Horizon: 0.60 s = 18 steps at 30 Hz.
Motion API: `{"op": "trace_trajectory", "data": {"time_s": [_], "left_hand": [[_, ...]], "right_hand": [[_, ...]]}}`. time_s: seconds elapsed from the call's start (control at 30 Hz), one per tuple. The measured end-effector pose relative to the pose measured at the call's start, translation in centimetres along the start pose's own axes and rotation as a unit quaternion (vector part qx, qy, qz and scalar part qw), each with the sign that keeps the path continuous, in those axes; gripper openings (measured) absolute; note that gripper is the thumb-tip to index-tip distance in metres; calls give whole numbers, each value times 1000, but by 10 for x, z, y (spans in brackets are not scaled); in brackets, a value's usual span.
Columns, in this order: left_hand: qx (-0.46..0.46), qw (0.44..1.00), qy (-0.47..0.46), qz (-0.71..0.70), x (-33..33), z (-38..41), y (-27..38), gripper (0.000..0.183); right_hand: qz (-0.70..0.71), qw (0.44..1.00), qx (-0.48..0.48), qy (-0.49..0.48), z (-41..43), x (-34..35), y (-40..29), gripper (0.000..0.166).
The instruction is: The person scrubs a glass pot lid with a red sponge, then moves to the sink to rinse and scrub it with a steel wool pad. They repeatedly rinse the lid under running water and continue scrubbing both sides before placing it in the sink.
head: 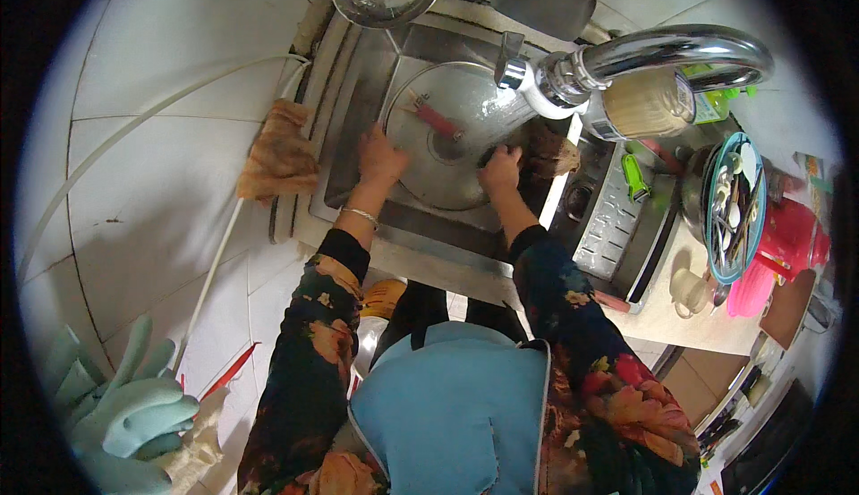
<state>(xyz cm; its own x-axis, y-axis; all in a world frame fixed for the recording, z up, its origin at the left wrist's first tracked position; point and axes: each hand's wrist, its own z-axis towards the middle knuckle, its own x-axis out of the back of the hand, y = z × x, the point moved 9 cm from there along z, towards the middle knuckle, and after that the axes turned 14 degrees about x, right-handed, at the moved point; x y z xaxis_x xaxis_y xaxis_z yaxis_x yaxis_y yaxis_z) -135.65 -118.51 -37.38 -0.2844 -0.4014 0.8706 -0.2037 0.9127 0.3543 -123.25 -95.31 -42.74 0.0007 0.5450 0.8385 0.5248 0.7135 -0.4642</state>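
A round glass pot lid (pixel 429 166) with a metal rim and a red wrapped handle (pixel 437 121) lies in the stainless steel sink (pixel 416 220). Water sprays onto it from the chrome and white faucet (pixel 553 85). My left hand (pixel 382 156) grips the lid's rim at the left. At the right side of the lid, my right hand (pixel 501 169) is closed around something dark, perhaps a scrubber, mostly hidden by the fingers. Just right of that hand sits a brown, crumpled object (pixel 551 149).
An orange-brown cloth (pixel 278 152) hangs over the sink's left edge. Right of the sink are a metal drainer (pixel 607 233) with a green peeler (pixel 634 176), a blue basket of utensils (pixel 715 226) and a cup (pixel 689 291). Metal pans (pixel 387 15) stand behind.
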Motion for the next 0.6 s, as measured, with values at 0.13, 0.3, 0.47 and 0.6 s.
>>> {"op": "trace_trajectory", "data": {"time_s": [0.13,0.3,0.47,0.6], "left_hand": [[92,979,-184,1,-36,8,-24,48],[89,980,-179,-5,-44,17,-35,44],[46,983,-175,15,-56,27,-43,40],[27,984,-176,26,-58,44,-48,32]], "right_hand": [[-122,982,64,-132,-6,-96,-13,36],[156,966,203,45,20,-18,-78,29],[157,966,185,-88,10,4,-55,37],[21,961,236,-142,-14,16,-39,35]]}}
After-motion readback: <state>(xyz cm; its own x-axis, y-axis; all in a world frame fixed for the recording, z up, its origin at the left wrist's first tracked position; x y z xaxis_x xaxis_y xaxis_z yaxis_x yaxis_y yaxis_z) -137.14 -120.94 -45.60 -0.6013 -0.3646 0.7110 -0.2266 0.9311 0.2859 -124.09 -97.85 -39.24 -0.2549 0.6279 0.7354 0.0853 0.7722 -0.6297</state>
